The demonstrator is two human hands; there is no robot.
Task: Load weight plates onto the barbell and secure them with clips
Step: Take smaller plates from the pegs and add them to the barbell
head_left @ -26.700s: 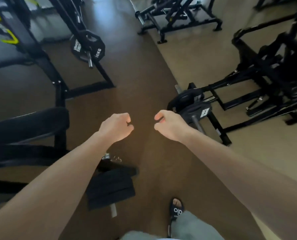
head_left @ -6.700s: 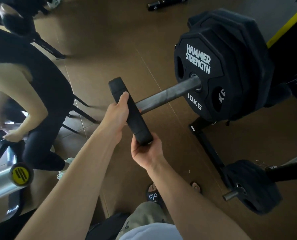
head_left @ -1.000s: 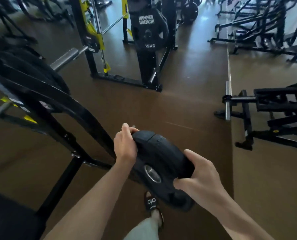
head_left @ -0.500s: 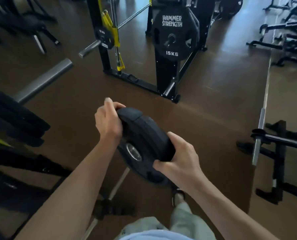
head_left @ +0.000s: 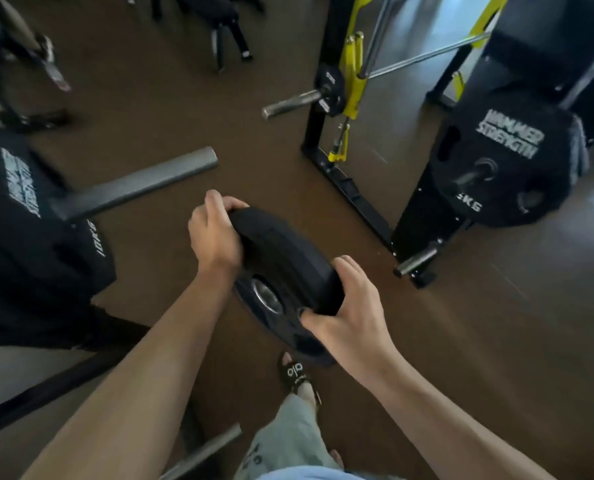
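I hold a small black weight plate (head_left: pixel 281 268) in both hands at waist height, tilted, its steel centre hole facing me. My left hand (head_left: pixel 216 237) grips its upper left rim and my right hand (head_left: pixel 351 306) grips its lower right rim. A grey barbell sleeve (head_left: pixel 139 183) sticks out bare to the upper left of the plate, its end pointing right. Black 10 kg plates (head_left: pixel 29 216) sit on that sleeve at the far left. No clip is visible.
A rack with yellow parts (head_left: pixel 351 81) stands ahead, with a short bar end (head_left: pixel 288 103) jutting left. A black 15 kg plate (head_left: pixel 503 168) hangs on a storage peg at the right, above a bare peg (head_left: pixel 415 263). Brown floor lies between. My sandalled foot (head_left: pixel 293 372) is below.
The view has swung left and down: the rack and 15 kg plate slid right, and the loaded sleeve came into view at the left. Both hands keep the same grip on the plate.
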